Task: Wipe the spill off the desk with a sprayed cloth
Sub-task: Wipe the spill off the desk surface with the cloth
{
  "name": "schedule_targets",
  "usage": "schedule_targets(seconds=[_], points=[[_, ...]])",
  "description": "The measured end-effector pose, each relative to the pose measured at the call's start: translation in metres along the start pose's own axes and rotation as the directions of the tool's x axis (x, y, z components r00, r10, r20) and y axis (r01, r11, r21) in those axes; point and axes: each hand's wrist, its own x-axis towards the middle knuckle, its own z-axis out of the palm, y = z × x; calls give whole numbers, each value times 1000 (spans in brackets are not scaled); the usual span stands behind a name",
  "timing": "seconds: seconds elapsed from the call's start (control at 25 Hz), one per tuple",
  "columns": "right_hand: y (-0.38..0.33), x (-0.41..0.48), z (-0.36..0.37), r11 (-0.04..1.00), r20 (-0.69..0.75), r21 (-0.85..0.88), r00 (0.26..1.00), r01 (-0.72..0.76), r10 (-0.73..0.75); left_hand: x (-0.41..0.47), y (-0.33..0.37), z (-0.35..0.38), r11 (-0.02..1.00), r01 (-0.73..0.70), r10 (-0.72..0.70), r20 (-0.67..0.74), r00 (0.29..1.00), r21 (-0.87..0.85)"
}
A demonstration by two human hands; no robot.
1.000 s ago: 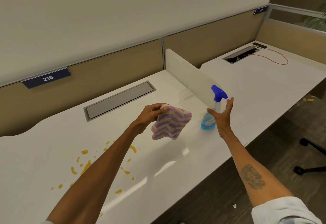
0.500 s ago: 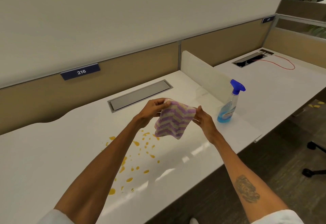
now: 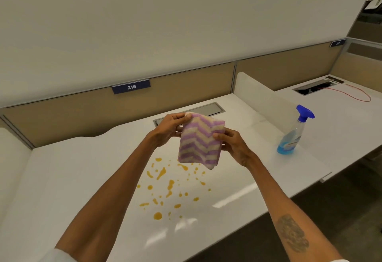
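Note:
A purple-and-cream zigzag cloth (image 3: pixel 199 142) hangs folded in the air above the white desk (image 3: pixel 72 170). My left hand (image 3: pixel 167 129) pinches its top left corner, and my right hand (image 3: pixel 232 145) grips its right edge. Directly below and toward me, an orange spill (image 3: pixel 167 187) of several drops and streaks spreads over the desk. A clear spray bottle (image 3: pixel 293 135) with blue liquid and a blue trigger head stands upright on the desk to the right, apart from both hands.
A low white divider (image 3: pixel 262 100) separates this desk from the one on the right, where a red cable (image 3: pixel 359 95) lies. A grey cable hatch (image 3: pixel 208 110) sits behind the cloth. A tan partition with a "216" label (image 3: pixel 131 86) backs the desk. The desk's front edge runs lower right.
My right hand left the spray bottle, which now stands alone, and came over to take the cloth's right edge. The view shifted left, bringing the spill under the cloth.

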Motion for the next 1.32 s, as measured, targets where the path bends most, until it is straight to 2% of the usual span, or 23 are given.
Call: schedule_targets(seconds=[0.08, 0.16, 0.24, 0.28, 0.4, 0.56, 0.64, 0.76, 0.92, 1.04, 1.16, 1.32], points=[[-2, 2, 17, 990, 8, 138, 1000, -9, 8, -13, 3, -8, 999, 14, -14, 2, 1000, -34], [2, 3, 35, 927, 71, 368, 996, -75, 53, -21, 0, -12, 995, 44, -45, -10, 999, -95], [16, -3, 57, 761, 156, 626, 984, -167, 87, -25, -7, -11, 979, 98, -105, -30, 994, -179], [22, -6, 64, 700, 170, 687, 980, -196, 108, -26, -12, -9, 967, 134, -145, -36, 989, -215], [53, -7, 89, 482, 357, 803, 931, -350, 82, -32, -30, -7, 951, 193, -217, -78, 973, -243], [82, -15, 94, 534, 242, 785, 949, -315, 204, -36, -56, -24, 962, 225, -250, -177, 952, -151], [90, -13, 92, 544, 219, 769, 938, -335, 268, -37, -71, -30, 966, 251, -258, -181, 949, -63], [108, -12, 90, 548, 168, 756, 915, -359, 367, -42, -92, -26, 962, 272, -273, -193, 942, -32], [135, -13, 78, 575, 79, 728, 879, -373, 470, -53, -130, -33, 948, 288, -228, -345, 910, 133], [152, -10, 60, 603, -61, 741, 865, -295, 499, -77, -179, -61, 842, 351, -126, -484, 866, 410], [167, -6, 41, 691, -219, 688, 844, -222, 490, -109, -226, -88, 710, 468, -139, -547, 826, 526], [171, -2, 8, 846, -435, 509, 801, -158, 411, -144, -273, -114, 539, 567, -158, -586, 795, 623]])
